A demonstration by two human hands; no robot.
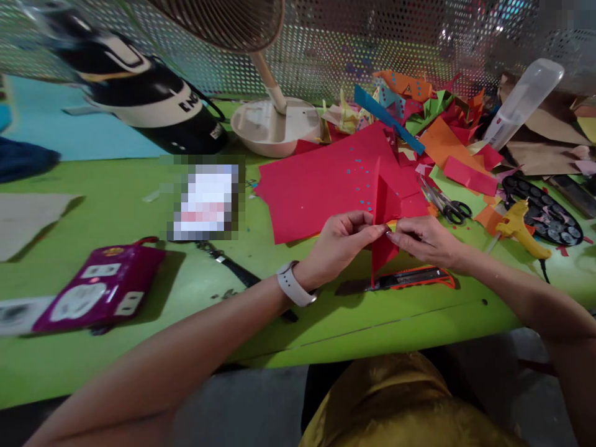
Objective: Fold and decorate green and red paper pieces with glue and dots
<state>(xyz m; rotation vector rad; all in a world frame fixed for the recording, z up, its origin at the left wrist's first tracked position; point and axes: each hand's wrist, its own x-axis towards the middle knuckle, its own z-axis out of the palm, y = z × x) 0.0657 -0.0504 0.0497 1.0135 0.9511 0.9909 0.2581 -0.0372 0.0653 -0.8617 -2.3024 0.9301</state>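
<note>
Between my hands stands a folded piece of red paper point(379, 192), held upright with its edge towards me. My left hand point(347, 239), with a pale watch strap on the wrist, pinches its near edge between thumb and fingers. My right hand point(421, 239) is closed on the same paper from the other side, fingertips close to my left thumb. Behind them lie flat red sheets point(316, 186) with small blue paper bits on top. A box cutter point(414, 277) with an orange edge lies just below my hands. Scissors point(449, 202) rest beyond my right hand.
A yellow glue gun point(521, 230) and a black palette tray point(544, 211) lie to the right. Paper scraps point(447, 143) pile up behind. A fan base point(274, 127), a black bottle point(153, 99), a blurred phone point(207, 202) and a purple pouch point(100, 285) are on the left.
</note>
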